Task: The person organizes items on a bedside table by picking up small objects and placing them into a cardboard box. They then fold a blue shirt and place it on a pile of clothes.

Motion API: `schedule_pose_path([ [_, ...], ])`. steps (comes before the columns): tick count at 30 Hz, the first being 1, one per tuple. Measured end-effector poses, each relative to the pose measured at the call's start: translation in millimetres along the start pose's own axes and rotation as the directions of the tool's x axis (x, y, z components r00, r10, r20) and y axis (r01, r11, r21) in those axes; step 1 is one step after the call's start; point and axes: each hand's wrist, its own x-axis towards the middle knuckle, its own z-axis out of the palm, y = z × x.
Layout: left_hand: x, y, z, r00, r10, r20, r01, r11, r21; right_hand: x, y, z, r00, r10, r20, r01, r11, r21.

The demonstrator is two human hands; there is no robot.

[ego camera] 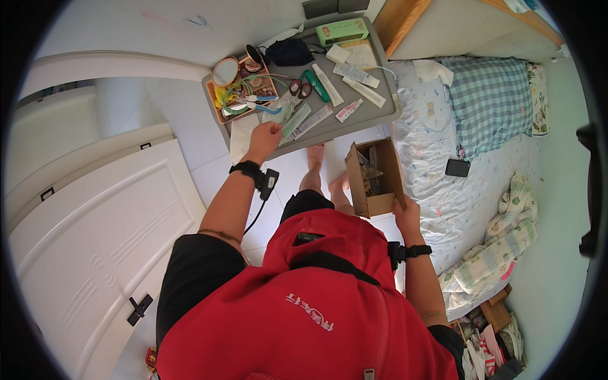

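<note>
My left hand [266, 139] is over the near left edge of the grey table [351, 124]. Its fingers are curled together on a clear plastic packet [280, 114]. Beside it lie a green-tinted flat packet [297, 121] and a white printed packet [312, 121]. Just beyond are scissors [299, 89] with dark and red handles, and pliers [259, 99] with blue handles. My right hand [407, 214] grips the near right corner of an open cardboard box [380, 205], held off the table. Small clear bags [371, 173] lie inside the box; their contents are unclear.
An orange organizer [273, 88] with a round mirror [225, 72] and green cord stands at the table's left. Several tubes [363, 91], a dark green case [317, 86] and a light green box [342, 32] lie rightward. A bed [422, 156] with a phone [457, 167] is right; a white door [109, 228] is left.
</note>
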Motion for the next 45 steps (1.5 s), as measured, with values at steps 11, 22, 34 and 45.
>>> schedule_pose_path([
  [11, -67, 131, -4, 0.692, 0.666, 0.279, -0.710, 0.698, 0.096, 7, -37, -11, 0.979, -0.193, 0.063, 0.200, 0.971, -0.135],
  [22, -47, 102, 48, 0.960, 0.254, -0.113, -0.271, 0.946, -0.177, -3, -22, -12, 0.982, -0.187, 0.026, 0.189, 0.973, -0.133],
  [34, 19, 6, 84, 0.992, -0.037, -0.120, 0.058, 0.982, 0.178, -8, -13, 1, 0.997, -0.050, 0.054, 0.057, 0.990, -0.131],
  [45, 9, 16, 41, 0.993, 0.081, -0.090, -0.085, 0.995, -0.044, 3, -16, -3, 0.989, -0.144, -0.017, 0.141, 0.982, -0.126],
])
